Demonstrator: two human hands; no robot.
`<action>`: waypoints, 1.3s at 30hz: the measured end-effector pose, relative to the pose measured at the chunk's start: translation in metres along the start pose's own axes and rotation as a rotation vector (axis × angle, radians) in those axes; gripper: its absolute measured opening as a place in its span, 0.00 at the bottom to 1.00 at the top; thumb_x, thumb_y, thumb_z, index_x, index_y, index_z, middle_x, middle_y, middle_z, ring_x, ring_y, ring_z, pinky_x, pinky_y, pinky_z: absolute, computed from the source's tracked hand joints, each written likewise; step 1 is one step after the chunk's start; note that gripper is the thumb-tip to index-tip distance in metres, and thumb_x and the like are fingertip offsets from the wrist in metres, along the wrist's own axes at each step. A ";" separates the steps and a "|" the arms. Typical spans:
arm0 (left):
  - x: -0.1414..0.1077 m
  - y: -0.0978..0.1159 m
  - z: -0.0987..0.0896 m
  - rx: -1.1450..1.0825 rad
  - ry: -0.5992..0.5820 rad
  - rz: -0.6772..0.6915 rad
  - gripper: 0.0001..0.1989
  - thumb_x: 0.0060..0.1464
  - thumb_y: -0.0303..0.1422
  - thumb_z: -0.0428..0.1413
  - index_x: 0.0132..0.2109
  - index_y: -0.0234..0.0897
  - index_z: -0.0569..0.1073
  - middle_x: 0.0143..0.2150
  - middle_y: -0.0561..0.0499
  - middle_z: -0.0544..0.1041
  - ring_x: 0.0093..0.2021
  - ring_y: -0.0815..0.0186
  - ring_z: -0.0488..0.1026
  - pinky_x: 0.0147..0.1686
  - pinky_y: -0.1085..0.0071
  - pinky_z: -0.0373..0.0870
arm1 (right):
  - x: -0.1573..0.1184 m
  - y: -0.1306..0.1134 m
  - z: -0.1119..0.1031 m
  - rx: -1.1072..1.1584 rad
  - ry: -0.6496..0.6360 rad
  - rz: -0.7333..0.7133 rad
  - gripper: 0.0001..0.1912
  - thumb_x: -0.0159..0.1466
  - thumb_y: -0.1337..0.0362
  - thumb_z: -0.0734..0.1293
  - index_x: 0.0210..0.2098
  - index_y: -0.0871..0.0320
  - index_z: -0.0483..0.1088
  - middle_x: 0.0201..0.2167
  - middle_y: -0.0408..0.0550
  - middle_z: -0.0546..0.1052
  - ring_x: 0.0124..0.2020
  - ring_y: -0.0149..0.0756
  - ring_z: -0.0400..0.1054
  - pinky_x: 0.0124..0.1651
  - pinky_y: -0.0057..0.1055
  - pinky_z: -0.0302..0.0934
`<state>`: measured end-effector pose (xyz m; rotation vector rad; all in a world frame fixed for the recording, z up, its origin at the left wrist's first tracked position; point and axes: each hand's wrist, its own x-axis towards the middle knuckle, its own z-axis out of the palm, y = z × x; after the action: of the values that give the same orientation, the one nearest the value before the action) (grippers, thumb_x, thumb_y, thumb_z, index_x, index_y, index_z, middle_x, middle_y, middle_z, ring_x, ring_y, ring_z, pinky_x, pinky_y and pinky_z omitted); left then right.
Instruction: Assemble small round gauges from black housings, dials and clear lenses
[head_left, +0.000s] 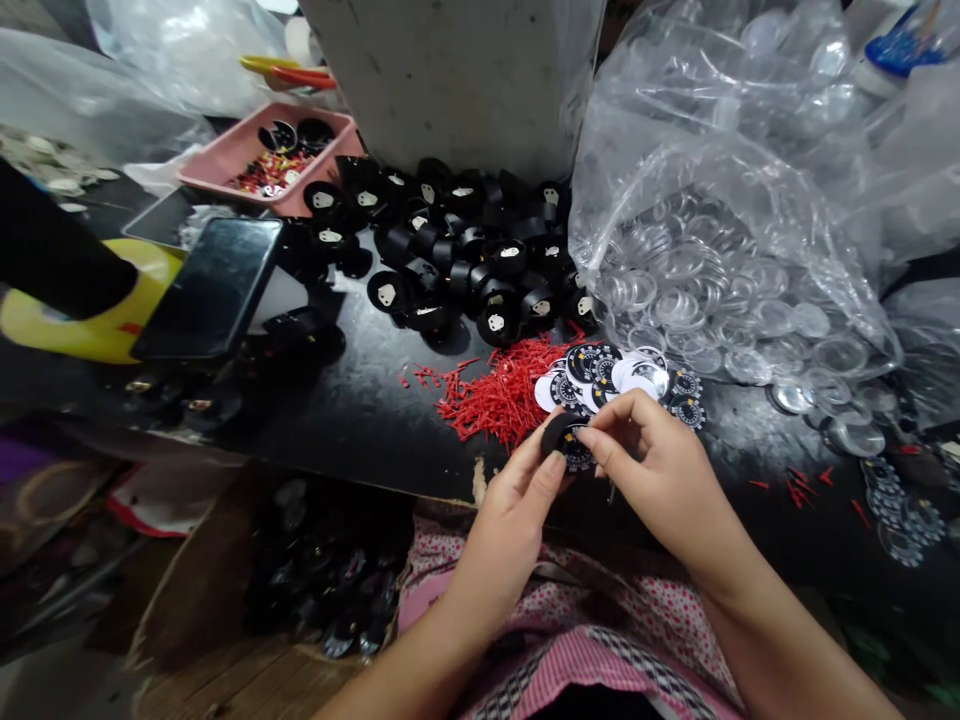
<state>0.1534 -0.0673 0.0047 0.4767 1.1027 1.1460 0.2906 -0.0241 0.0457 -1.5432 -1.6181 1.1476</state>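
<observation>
My left hand point(517, 490) grips a round black case point(556, 432) between thumb and fingers, near the table's front edge. Against it, a black dial with white marks point(577, 452) shows between the hands. My right hand point(649, 455) has its thumb and forefinger pinched at the dial; whatever small part they may hold is hidden. Just behind the hands lie a heap of thin red pieces point(499, 390) and a pile of printed dials point(604, 370). Farther back are many black round cases point(457, 250) with pale plates.
A plastic bag of clear round covers point(697, 270) spreads over the right side. At left are a phone point(214, 290), a yellow roll point(75, 325) and a pink tray point(262, 160). A cardboard box point(180, 600) with dark finished-looking pieces stands below the table.
</observation>
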 end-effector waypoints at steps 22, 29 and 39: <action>-0.021 -0.004 -0.051 0.163 0.154 0.071 0.14 0.58 0.36 0.59 0.51 0.45 0.75 0.50 0.49 0.81 0.51 0.58 0.77 0.55 0.60 0.71 | -0.006 0.014 0.015 -0.522 -0.247 -0.262 0.09 0.68 0.68 0.61 0.43 0.58 0.72 0.41 0.52 0.79 0.44 0.45 0.72 0.47 0.43 0.61; -0.018 0.004 -0.060 -0.125 0.223 0.107 0.10 0.58 0.33 0.60 0.48 0.41 0.75 0.50 0.47 0.81 0.53 0.57 0.77 0.55 0.57 0.73 | 0.014 0.000 0.057 -0.923 -0.303 -0.384 0.06 0.67 0.67 0.63 0.37 0.61 0.72 0.35 0.55 0.78 0.39 0.49 0.71 0.42 0.43 0.55; -0.016 0.013 -0.041 -0.463 0.048 -0.195 0.09 0.61 0.31 0.57 0.48 0.40 0.76 0.50 0.47 0.82 0.49 0.58 0.80 0.52 0.59 0.76 | 0.008 0.006 0.035 -0.324 -0.233 -0.282 0.02 0.65 0.67 0.65 0.35 0.56 0.69 0.34 0.45 0.76 0.36 0.36 0.68 0.42 0.35 0.58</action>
<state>0.1110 -0.0854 0.0043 -0.0188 0.8655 1.1971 0.2612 -0.0226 0.0238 -1.3463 -2.1877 0.9734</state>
